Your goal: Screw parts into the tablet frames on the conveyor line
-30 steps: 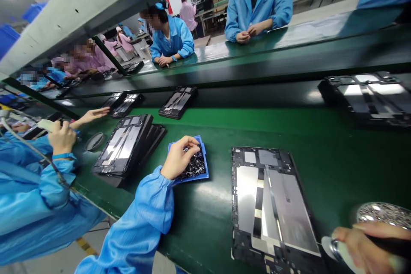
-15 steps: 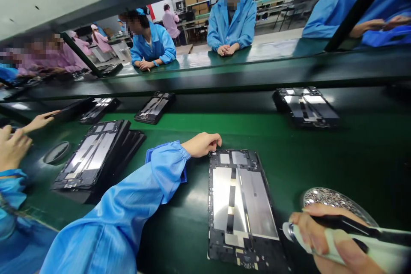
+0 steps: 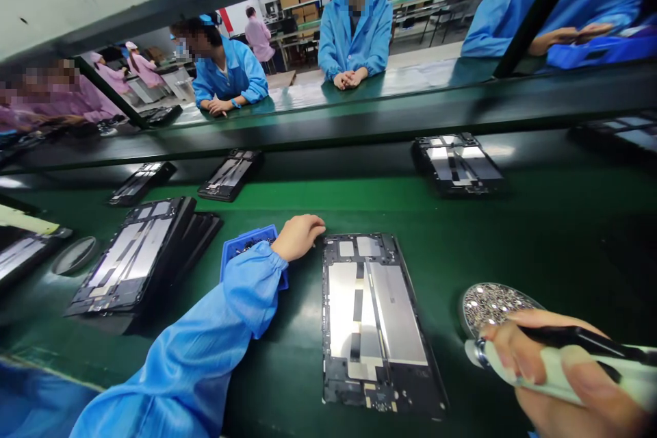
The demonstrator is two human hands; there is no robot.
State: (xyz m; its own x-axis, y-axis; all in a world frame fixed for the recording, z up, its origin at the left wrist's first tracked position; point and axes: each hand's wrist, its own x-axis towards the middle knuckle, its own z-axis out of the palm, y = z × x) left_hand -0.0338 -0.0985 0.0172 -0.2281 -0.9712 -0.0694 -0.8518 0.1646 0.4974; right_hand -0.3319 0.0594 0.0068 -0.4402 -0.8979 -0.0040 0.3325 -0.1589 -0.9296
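An opened tablet frame point(image 3: 377, 318) with silver shielding lies on the green belt in front of me. My left hand point(image 3: 296, 235), in a blue sleeve, rests at its top left corner with fingers curled together; what they pinch is too small to see. Just behind that wrist sits a blue tray point(image 3: 250, 244) of small dark parts. At the lower right my right hand point(image 3: 559, 373) is wrapped round a pale green electric screwdriver point(image 3: 549, 369), its tip pointing left near the frame's right edge. A round dish of screws point(image 3: 495, 302) lies beside it.
A stack of tablet frames point(image 3: 136, 256) stands at the left beside a round grey dish point(image 3: 73, 254). More frames point(image 3: 456, 164) ride the dark far belt point(image 3: 359, 164). Several people in blue and pink coats sit across the line.
My left hand left the blue tray and came to the frame's top left corner, then drew back a little. The view swung right, and my right hand with the screwdriver rose into view.
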